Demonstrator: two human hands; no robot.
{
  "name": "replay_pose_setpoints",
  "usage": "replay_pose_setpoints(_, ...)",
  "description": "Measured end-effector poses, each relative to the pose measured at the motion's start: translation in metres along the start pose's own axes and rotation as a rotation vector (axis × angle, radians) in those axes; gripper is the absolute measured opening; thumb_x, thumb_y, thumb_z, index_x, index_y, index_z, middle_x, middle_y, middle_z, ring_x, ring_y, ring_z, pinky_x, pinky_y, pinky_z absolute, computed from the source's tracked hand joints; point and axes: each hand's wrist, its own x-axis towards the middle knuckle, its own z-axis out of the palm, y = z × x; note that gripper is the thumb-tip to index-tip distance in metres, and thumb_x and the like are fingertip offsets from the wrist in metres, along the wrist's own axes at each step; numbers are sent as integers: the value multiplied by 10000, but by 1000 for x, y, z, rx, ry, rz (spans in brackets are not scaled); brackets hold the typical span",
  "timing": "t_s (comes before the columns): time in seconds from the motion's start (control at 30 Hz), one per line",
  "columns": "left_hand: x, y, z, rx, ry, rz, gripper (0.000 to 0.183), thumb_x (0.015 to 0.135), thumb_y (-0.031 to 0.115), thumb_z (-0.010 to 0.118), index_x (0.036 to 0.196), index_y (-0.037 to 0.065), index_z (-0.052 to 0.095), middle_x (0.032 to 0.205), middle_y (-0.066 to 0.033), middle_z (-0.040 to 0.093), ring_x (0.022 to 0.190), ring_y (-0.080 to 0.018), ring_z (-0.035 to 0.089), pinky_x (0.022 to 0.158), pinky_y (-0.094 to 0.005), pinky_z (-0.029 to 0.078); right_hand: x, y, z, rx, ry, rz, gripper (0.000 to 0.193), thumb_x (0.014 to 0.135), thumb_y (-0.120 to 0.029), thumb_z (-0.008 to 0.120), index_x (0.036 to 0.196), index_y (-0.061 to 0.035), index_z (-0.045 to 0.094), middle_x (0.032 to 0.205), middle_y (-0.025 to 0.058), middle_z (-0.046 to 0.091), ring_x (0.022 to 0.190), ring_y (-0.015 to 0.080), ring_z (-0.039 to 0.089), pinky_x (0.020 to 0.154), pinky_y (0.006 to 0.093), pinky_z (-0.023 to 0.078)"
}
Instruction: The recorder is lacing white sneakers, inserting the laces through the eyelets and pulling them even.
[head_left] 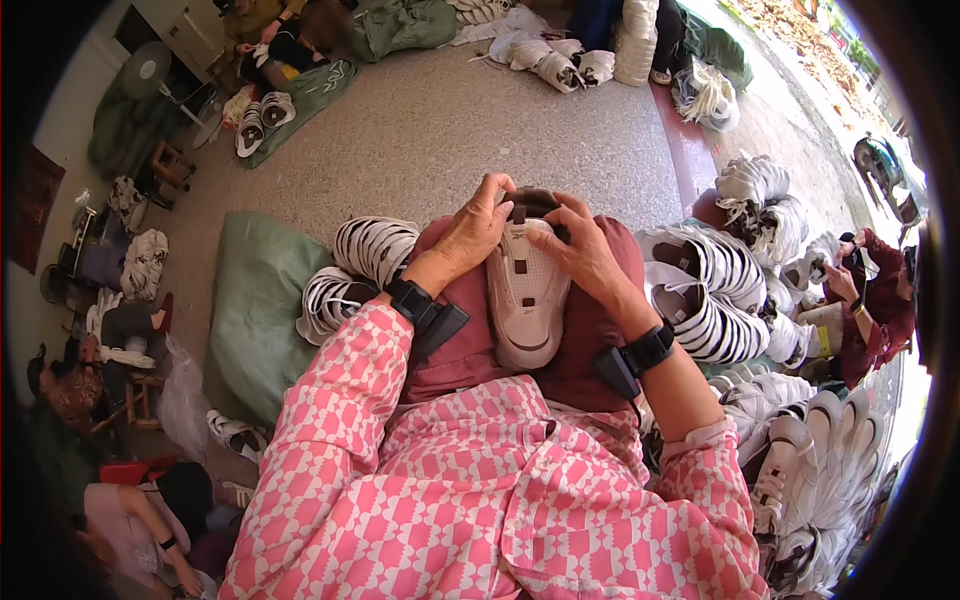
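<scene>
A beige-white shoe [527, 325] lies on my lap, between my thighs in dark pink trousers, its toe toward me and its brown-lined opening away from me. Small dark squares run down its upper. My left hand [474, 228] grips the left side of the opening, fingers closed at the rim. On the other side my right hand [592, 255] holds the rim with bent fingers, the thumb pressed on the tongue end of the upper. Part of the shoe's opening is hidden behind my fingers.
Stacked white shoe uppers [372, 250] stand left of my knees, beside a green sack [255, 310]. More stacked uppers [715, 270] and a pile of pale shoes [820, 450] crowd my right. Co-workers sit around, one in dark red [885, 300] at right. A fan [146, 70] stands far left.
</scene>
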Motion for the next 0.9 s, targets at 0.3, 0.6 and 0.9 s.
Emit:
replay_pose_setpoints(0.3, 3, -3, -9, -55, -190, 4, 122, 975, 17, 453, 1087, 24, 498, 1040, -87, 568, 1017, -172, 562, 917, -300, 436, -2, 17, -14, 717, -21, 217, 148, 855, -146, 705, 940, -24, 692, 1441, 147, 418, 1178, 202, 520, 959, 318, 429)
replay_pose_setpoints(0.6, 2, 16, -13, -82, -319, -259, 469, 931, 454, 576, 1125, 33, 645, 1259, -90, 512, 1181, -191, 475, 1030, -307, 356, -1, 23, -3, 540, 50, 104, 257, 911, -202, 654, 1100, -27, 648, 1337, 99, 514, 1035, 135, 557, 886, 262, 445)
replay_pose_setpoints(0.9, 0, 12, -24, -234, -328, -319, 465, 844, 379, 715, 1101, -5, 662, 1439, -160, 394, 1196, -204, 478, 996, -301, 394, -60, 40, -79, 888, 296, 296, 252, 973, -219, 585, 1086, 3, 623, 1008, 104, 670, 882, 170, 657, 786, 297, 547)
